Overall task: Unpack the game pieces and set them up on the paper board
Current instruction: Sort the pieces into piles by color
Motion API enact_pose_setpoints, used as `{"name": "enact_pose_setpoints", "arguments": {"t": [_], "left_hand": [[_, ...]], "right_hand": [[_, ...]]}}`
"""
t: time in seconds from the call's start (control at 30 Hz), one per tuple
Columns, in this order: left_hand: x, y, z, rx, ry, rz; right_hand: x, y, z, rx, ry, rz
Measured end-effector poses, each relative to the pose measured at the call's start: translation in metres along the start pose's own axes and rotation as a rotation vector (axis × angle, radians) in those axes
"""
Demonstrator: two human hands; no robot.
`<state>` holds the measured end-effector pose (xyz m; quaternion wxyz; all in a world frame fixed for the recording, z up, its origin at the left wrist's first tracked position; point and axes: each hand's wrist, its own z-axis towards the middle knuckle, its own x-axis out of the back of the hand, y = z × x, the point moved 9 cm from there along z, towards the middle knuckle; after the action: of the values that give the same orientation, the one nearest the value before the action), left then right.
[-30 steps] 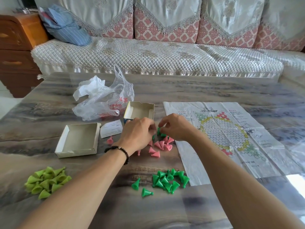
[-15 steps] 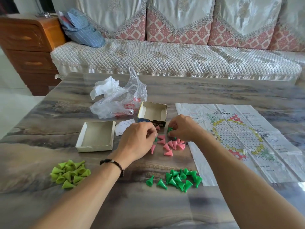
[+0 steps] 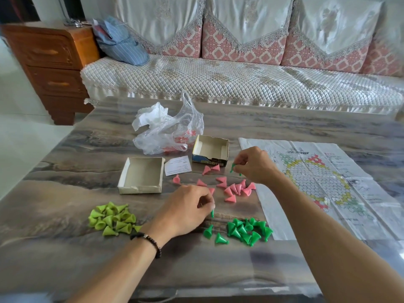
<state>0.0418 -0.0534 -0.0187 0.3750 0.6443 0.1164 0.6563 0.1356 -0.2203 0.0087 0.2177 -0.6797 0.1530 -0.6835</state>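
Pink cone pieces (image 3: 234, 189) lie scattered mid-table. Dark green cones (image 3: 247, 230) sit in a pile nearer me, and light green cones (image 3: 111, 219) are heaped at the left. My left hand (image 3: 185, 211) pinches a dark green piece just above the dark green pile. My right hand (image 3: 255, 165) pinches dark green pieces above the pink ones, at the left edge of the paper board (image 3: 317, 184). No pieces stand on the board.
Two open cardboard box halves (image 3: 142, 178) (image 3: 211, 152), a small paper slip (image 3: 177, 168) and a crumpled plastic bag (image 3: 168, 132) lie behind the pieces. A sofa (image 3: 240, 79) and a wooden cabinet (image 3: 50, 60) stand beyond the table.
My left hand has drawn back from the pink pieces toward the dark green pile, carrying a green piece. My right hand has lifted slightly with green pieces. The camera view has shifted.
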Motion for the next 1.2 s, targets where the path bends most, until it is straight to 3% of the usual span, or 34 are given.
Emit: {"name": "enact_pose_setpoints", "arguments": {"t": [0.13,0.3,0.53,0.73,1.2], "left_hand": [[-0.009,0.014,-0.002,-0.045,-0.037,0.026],[-0.021,0.021,-0.006,-0.05,-0.08,-0.037],[-0.003,0.02,-0.022,-0.065,-0.004,0.068],[-0.019,0.025,-0.037,-0.055,-0.265,0.241],[-0.031,0.048,-0.026,-0.074,-0.249,0.163]], "right_hand": [[0.023,-0.013,-0.032,0.053,0.042,0.039],[0.02,0.001,-0.08,0.032,-0.059,-0.017],[-0.003,0.024,-0.108,-0.029,-0.142,-0.028],[-0.006,0.024,-0.113,-0.027,-0.095,-0.022],[-0.006,0.033,-0.13,-0.107,-0.015,0.033]]}}
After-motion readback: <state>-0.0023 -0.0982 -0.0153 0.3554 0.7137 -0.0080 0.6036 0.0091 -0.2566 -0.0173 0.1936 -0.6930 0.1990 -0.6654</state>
